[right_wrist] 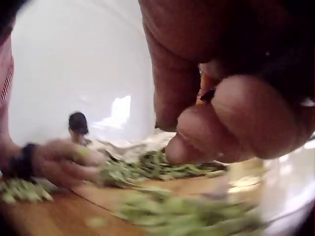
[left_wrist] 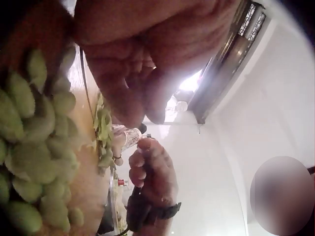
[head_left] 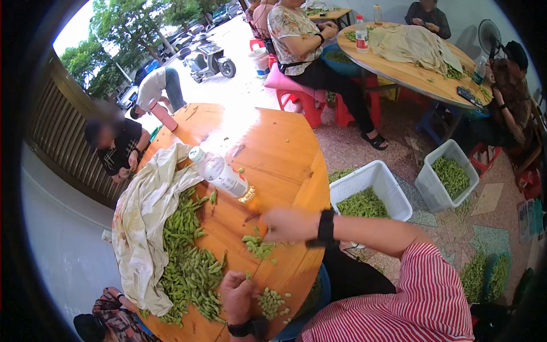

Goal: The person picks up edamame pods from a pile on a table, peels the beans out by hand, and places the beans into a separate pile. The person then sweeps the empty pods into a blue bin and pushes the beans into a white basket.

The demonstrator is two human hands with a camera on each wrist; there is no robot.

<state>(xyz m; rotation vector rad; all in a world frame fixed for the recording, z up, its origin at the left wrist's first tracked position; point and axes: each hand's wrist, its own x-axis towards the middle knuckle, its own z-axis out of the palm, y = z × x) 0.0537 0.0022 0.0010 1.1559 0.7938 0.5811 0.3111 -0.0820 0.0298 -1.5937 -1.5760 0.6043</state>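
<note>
The left hand (head_left: 238,293) is curled over the tabletop (head_left: 285,142), near the edge by the person. It pinches a small green bit (right_wrist: 81,153), too blurry to tell if it is a pod or a bean. The right hand (head_left: 292,225) is up near a small heap (head_left: 259,248) of green pods. Its fingers are bent in, but it is blurry, and I cannot tell if they hold a thing.

A big pile (head_left: 191,273) of pods is on the tabletop, just past the left hand. Little pale beans (head_left: 271,302) sit in a bunch on the other side of that hand, close to the edge. A white cloth (head_left: 145,228) lies along the far side of the big pile and covers part of it. A bottle (head_left: 219,172) with a white cap is on the wood past the right hand. On the floor are two white bins, one (head_left: 370,196) near and one (head_left: 447,176) farther off, both with pods inside.
</note>
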